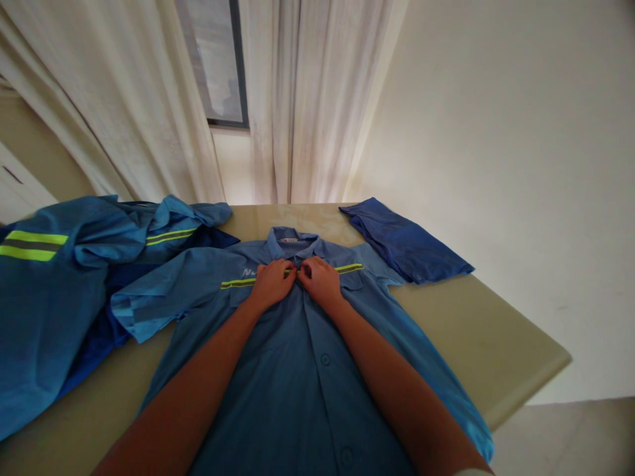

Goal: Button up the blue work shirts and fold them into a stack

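A blue short-sleeved work shirt (pixel 278 370) lies front up before me, its collar at the far end. A yellow and grey reflective stripe crosses its chest, and buttons run down the front placket. On the upper placket, just below the collar, my left hand (pixel 275 281) pinches the cloth at the stripe. My right hand (pixel 320 281) pinches the other side of the placket, its fingertips almost meeting those of the left. Whatever button lies between the fingertips is hidden. Lower on the placket, two buttons show.
More blue work clothes (pixel 54 317) with reflective stripes lie heaped at the left. A folded dark blue garment (pixel 407 241) rests by the right sleeve. The pale table (pixel 496 337) ends at a corner on the right, near a white wall. Curtains (pixel 317 99) and a window stand behind.
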Motion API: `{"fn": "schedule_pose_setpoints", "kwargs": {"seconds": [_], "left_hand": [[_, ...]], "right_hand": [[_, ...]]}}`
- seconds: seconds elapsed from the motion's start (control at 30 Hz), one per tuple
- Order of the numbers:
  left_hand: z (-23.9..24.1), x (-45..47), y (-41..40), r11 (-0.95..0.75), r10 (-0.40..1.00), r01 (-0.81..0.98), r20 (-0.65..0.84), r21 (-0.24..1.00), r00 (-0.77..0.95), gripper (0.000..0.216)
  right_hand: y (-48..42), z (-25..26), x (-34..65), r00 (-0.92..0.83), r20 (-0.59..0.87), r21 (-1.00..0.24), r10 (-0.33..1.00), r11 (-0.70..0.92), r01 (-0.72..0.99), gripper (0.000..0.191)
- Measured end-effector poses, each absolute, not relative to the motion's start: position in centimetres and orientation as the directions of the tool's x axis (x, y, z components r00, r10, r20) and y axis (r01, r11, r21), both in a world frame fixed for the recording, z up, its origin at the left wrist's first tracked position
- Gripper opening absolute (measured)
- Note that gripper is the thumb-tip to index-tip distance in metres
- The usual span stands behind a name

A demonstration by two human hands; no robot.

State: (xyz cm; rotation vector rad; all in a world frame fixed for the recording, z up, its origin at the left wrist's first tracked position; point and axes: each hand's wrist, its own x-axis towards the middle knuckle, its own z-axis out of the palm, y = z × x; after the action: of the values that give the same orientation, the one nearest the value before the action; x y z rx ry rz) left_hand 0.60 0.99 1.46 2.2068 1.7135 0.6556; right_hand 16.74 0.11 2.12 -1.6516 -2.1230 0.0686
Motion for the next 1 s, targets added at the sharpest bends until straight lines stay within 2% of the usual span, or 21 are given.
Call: {"fn": "schedule_pose_setpoints", "kwargs": {"seconds": [0.17, 0.57, 0.77, 1.0], "left_hand": [[1.7, 0.3, 1.0, -0.285, 0.958, 0.847, 0.164, 0.449, 0.236, 0.026], [1.3, 0.0, 1.4, -0.317, 0.948, 0.832, 0.180, 0.456, 0.263, 0.025], [1.3, 0.0, 1.5, -0.304, 0.952, 0.815, 0.185, 0.494, 0.243, 0.027], [1.5, 0.1, 1.6, -0.254, 0.967, 0.791, 0.163, 0.557, 0.196, 0.034]], "right_hand": [[0.5, 1.8, 17.0, -0.259, 0.299, -0.342, 0.919, 0.356, 0.870, 0.015], [-0.5, 2.2, 16.1, -0.192, 0.238, -0.247, 0.952, 0.251, 0.936, 0.024], [-0.5, 2.2, 16.1, -0.175, 0.252, -0.266, 0.952, 0.242, 0.933, 0.025], [0.5, 2.0, 17.0, -0.301, 0.327, -0.371, 0.896, 0.415, 0.831, 0.019]]}}
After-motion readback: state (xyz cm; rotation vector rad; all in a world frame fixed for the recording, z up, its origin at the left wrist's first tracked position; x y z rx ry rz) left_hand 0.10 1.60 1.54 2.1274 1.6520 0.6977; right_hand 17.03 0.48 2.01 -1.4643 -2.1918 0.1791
